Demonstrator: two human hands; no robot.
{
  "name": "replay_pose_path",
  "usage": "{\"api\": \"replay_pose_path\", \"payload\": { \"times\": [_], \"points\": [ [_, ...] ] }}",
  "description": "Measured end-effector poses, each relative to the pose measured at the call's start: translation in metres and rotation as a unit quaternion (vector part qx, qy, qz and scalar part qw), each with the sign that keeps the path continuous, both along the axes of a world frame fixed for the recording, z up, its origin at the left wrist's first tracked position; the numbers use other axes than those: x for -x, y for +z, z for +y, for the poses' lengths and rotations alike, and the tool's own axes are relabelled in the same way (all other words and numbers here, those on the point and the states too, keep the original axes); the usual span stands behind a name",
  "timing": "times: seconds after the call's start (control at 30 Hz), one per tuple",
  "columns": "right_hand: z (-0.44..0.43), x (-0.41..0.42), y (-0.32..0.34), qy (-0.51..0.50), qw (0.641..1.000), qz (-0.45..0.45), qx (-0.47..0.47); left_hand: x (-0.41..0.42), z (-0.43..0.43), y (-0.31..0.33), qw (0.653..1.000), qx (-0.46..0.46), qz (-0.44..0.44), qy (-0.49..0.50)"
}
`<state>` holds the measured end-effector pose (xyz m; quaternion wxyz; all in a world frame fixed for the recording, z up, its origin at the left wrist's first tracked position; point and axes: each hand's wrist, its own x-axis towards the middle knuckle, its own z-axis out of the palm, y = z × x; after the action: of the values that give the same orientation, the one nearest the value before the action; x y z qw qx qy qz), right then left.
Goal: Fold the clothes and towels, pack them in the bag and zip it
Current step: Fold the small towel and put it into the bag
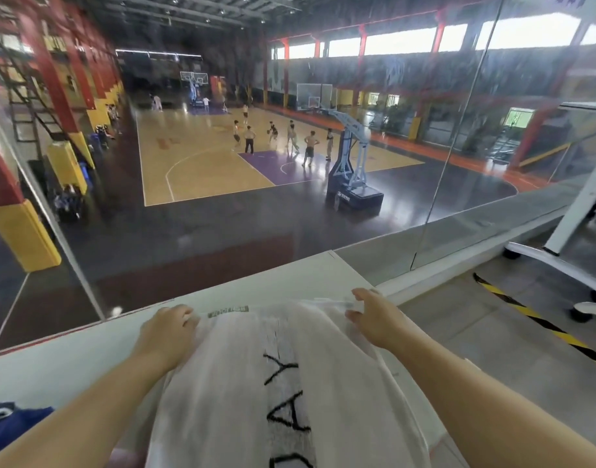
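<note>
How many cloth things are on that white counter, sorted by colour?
White: 1, the white cloth with black letters
Blue: 1, the blue fabric at the left edge, partly cut off
Total: 2

White table carrying two pieces of fabric, white towel with black lettering lying spread over its middle and reaching nearly to the far edge, blue garment lying bunched at the near left edge.
</note>
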<state>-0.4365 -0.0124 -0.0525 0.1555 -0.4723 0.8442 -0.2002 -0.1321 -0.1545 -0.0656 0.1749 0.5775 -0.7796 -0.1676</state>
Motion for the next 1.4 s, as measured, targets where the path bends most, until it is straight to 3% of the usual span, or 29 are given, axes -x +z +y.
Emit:
{"api": "replay_pose_path", "payload": {
  "times": [0.23, 0.53, 0.63, 0.73, 0.8, 0.9, 0.97, 1.03, 1.13, 1.23, 1.4],
  "points": [
    [-0.026, 0.002, -0.02, 0.022, 0.999, 0.046, 0.003, 0.01, -0.014, -0.013, 0.994, 0.004, -0.105, -0.033],
    [-0.038, 0.002, -0.019, -0.01, 0.999, 0.023, -0.042, 0.009, -0.014, -0.019, 0.999, -0.014, -0.047, 0.008],
    [-0.035, -0.002, -0.024, -0.012, 0.999, 0.031, 0.005, 0.006, -0.007, -0.015, 1.0, 0.015, -0.009, 0.006],
    [-0.028, -0.001, -0.02, -0.014, 0.996, 0.03, 0.087, 0.005, 0.002, 0.006, 0.995, 0.02, 0.1, 0.001],
    [-0.022, 0.002, -0.011, -0.03, 0.989, -0.037, 0.138, 0.003, 0.007, 0.023, 0.984, -0.003, 0.177, 0.015],
    [-0.005, 0.004, 0.01, -0.04, 0.953, -0.233, 0.188, -0.005, 0.013, 0.038, 0.972, -0.064, 0.226, 0.022],
    [0.008, 0.007, 0.02, -0.015, 0.929, -0.341, 0.146, -0.013, 0.017, 0.043, 0.954, -0.174, 0.243, 0.007],
    [0.017, 0.011, 0.026, 0.003, 0.919, -0.389, 0.066, -0.021, 0.02, 0.044, 0.936, -0.274, 0.221, -0.008],
    [0.02, 0.013, 0.023, 0.006, 0.956, -0.292, -0.029, -0.025, 0.02, 0.037, 0.959, -0.253, 0.126, -0.015],
    [0.011, 0.011, 0.007, 0.007, 0.99, -0.14, -0.006, -0.019, 0.02, 0.027, 0.99, -0.132, 0.034, -0.032],
    [0.002, 0.009, -0.013, 0.001, 0.999, -0.034, 0.041, -0.013, 0.02, 0.011, 0.996, -0.073, 0.042, -0.029]
  ]
}}
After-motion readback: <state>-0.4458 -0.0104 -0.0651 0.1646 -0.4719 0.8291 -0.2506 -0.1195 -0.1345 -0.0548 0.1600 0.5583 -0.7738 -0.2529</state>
